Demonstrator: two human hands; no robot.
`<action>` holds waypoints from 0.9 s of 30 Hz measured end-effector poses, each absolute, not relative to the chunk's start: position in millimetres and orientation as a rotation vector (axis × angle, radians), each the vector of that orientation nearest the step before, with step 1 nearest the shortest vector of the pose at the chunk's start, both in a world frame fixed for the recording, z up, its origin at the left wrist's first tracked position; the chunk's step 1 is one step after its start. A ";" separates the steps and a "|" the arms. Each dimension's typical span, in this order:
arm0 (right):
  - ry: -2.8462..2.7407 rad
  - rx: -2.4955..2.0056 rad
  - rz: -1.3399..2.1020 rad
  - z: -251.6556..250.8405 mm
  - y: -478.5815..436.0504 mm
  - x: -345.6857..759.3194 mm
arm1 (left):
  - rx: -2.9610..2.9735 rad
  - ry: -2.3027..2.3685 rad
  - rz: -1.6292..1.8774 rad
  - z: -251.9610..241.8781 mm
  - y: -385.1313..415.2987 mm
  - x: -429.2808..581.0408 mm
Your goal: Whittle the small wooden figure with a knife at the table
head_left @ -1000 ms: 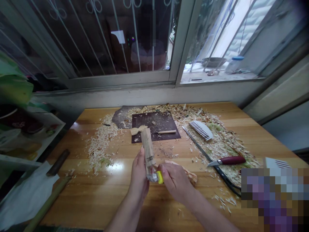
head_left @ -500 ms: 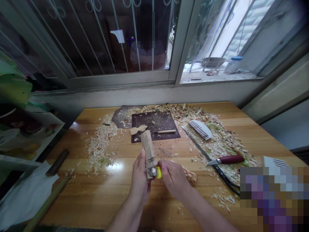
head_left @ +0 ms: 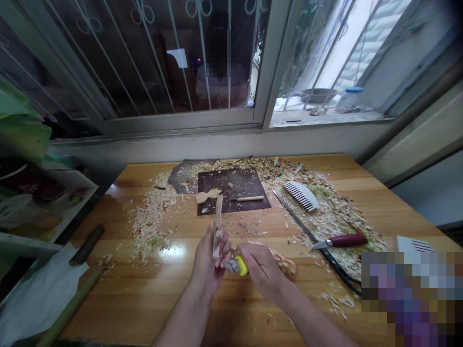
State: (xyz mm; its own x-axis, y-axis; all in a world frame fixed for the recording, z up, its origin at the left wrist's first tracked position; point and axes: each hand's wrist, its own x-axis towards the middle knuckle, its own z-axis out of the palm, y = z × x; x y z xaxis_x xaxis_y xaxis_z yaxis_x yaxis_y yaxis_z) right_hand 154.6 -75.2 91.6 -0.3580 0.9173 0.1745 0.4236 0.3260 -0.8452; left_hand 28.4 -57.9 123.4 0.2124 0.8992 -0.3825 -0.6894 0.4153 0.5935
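Note:
My left hand (head_left: 210, 258) is closed round a flat piece of pale wood (head_left: 218, 224) that stands upright, thin edge toward me, over the wooden table (head_left: 144, 294). My right hand (head_left: 262, 270) is closed on a small knife with a yellow handle (head_left: 238, 265). Its short blade meets the lower end of the wood, next to my left fingers. Under my right hand lies a larger lump of carved wood (head_left: 285, 262), partly hidden.
Wood shavings (head_left: 152, 217) cover the table's far half. On a dark mat (head_left: 235, 185) lie a small carved piece (head_left: 208, 195) and a thin tool. A white comb (head_left: 302, 194), a long metal blade (head_left: 300, 221) and a red-handled knife (head_left: 342, 240) lie right. A stick and paper lie left.
My left hand has turned the wood piece, so its thin edge now faces me instead of its broad face. The yellow-handled knife stays at its lower end.

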 end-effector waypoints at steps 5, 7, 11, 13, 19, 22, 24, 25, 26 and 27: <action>-1.962 -1.244 0.945 95.6 -74.8 156.1 | 0.393 0.834 1.119 127.0 -59.0 30.2; -2.009 -1.241 0.908 99.1 -74.2 156.5 | 0.421 0.893 1.146 126.7 -58.7 31.2; -2.113 -1.238 0.838 105.2 -73.4 157.6 | 0.458 1.052 1.199 125.1 -58.2 31.9; -2.145 -1.242 0.814 106.4 -73.5 158.4 | 0.481 1.095 1.203 125.5 -58.4 31.6; -2.160 -1.220 0.735 103.3 -75.3 161.7 | 0.531 1.182 1.240 126.8 -58.9 30.2; -2.107 -1.231 0.772 100.9 -75.7 162.9 | 0.575 1.257 1.358 121.4 -58.7 29.4; -1.977 -1.281 0.882 99.4 -75.1 163.0 | 0.616 1.289 1.454 116.8 -58.9 28.9; -1.872 -1.314 0.957 98.8 -74.4 162.8 | 0.638 1.291 1.492 114.9 -59.2 28.7; -1.746 -1.349 1.041 98.3 -73.5 162.4 | 0.656 1.286 1.522 113.4 -59.5 28.5; -1.613 -1.377 1.129 98.0 -72.3 161.8 | 0.671 1.277 1.538 112.4 -59.8 28.3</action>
State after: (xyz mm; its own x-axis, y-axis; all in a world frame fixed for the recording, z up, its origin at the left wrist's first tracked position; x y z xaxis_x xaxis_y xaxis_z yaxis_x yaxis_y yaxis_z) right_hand 161.8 -72.3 98.0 -0.1677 0.9857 -0.0163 0.3525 0.0446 -0.9347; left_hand 28.3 -59.8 112.4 -0.3594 0.9178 -0.1688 -0.3350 0.0420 0.9413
